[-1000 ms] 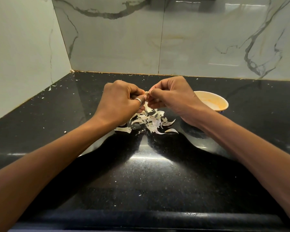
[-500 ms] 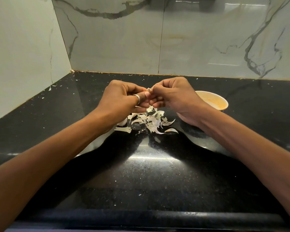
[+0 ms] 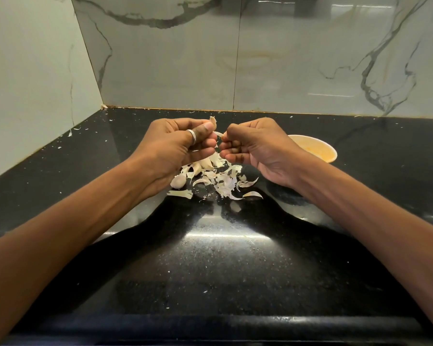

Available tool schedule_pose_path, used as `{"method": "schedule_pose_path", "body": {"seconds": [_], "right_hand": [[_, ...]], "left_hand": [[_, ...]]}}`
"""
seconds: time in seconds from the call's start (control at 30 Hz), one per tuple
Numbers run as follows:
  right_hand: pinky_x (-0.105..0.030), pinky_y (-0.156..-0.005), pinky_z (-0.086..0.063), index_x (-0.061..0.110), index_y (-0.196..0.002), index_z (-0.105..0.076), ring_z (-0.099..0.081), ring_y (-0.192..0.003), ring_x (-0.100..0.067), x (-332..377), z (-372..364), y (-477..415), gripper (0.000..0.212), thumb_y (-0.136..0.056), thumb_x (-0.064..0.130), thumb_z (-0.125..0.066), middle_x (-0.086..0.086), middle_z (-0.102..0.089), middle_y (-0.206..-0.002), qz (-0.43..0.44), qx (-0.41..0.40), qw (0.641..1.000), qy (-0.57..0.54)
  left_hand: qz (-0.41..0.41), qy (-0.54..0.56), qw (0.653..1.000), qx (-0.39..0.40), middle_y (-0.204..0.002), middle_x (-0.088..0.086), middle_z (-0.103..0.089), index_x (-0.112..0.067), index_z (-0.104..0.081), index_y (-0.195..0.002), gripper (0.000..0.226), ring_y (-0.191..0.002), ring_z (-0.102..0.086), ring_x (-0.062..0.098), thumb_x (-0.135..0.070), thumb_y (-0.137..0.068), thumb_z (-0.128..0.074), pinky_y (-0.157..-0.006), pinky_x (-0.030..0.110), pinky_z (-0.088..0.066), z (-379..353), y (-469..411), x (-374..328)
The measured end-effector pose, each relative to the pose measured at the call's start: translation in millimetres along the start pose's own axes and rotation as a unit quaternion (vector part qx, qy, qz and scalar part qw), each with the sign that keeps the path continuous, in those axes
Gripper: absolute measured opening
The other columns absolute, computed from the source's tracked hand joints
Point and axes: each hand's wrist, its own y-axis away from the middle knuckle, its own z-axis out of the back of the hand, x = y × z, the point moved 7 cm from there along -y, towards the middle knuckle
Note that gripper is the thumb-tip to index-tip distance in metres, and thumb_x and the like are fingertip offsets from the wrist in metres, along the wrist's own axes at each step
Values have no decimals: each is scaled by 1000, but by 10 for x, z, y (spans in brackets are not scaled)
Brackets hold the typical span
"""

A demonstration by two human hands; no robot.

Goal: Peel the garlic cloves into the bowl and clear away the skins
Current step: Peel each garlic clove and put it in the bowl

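Note:
My left hand (image 3: 183, 143), with a ring on the thumb, grips a garlic clove (image 3: 212, 120) whose tip sticks out above the thumb. My right hand (image 3: 255, 146) pinches a strip of skin (image 3: 219, 134) that stretches between the two hands. Both hands hover over a pile of white garlic skins (image 3: 220, 179) on the black counter. A whole clove (image 3: 178, 182) lies at the pile's left edge. The pale yellow bowl (image 3: 318, 149) stands to the right, partly hidden behind my right wrist.
The black granite counter (image 3: 223, 265) runs to a marble wall at the back and another on the left. Small skin flecks (image 3: 70, 132) lie scattered along the left wall. The counter's front edge is near the bottom of the view.
My hands have drawn apart, left hand to the left and slightly up. A strip of skin now stretches between them, and the clove's tip shows above the left thumb.

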Motion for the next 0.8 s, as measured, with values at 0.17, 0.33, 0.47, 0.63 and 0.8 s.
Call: {"method": "schedule_pose_path", "body": {"seconds": [0.17, 0.33, 0.47, 0.63, 0.8], "right_hand": [[-21, -56, -57, -4, -83, -66, -65, -59, -18, 10, -24, 17, 14, -94, 4, -62, -13, -68, -71, 1, 9, 999, 38], [-21, -52, -55, -4, -82, -66, -64, -56, -17, 20, -52, 37, 16, -95, 4, -61, -11, -67, -67, 2, 25, 998, 56], [-22, -50, -54, -4, -83, -67, -65, -57, -18, 11, -72, 43, 16, -96, 5, -60, -13, -69, -69, 2, 36, 997, 74], [-25, -55, -55, -8, -100, -68, -65, -67, -20, 83, 3, 44, 24, -99, 14, -59, -20, -71, -87, 11, -7, 998, 63], [-24, -56, -55, -2, -99, -69, -68, -68, -18, 78, -18, 58, 35, -100, 33, -64, -16, -73, -86, 7, -1, 999, 52]], "left_hand": [[3, -7, 1000, -2, -78, 2, -69, -4, -73, -107, 21, -65, -62, 5, -16, -91, -68, -61, 19, -57, 5, -6, 10], [8, -27, 999, -27, -71, -6, -63, -9, -74, -106, 21, -60, -52, 2, -24, -93, -68, -51, 17, -50, 53, -23, 25], [7, -30, 998, -49, -70, -7, -59, -7, -73, -109, 28, -58, -48, 3, -29, -92, -69, -46, 17, -45, 104, -39, 8], [10, -35, 999, -32, -68, -7, -59, -7, -73, -112, 28, -57, -47, 3, -28, -94, -69, -45, 17, -43, 74, -38, 26], [11, -65, 998, -2, -70, -6, -59, -10, -74, -108, 24, -58, -48, 5, -29, -94, -68, -48, 20, -45, 29, -11, 37]]}}
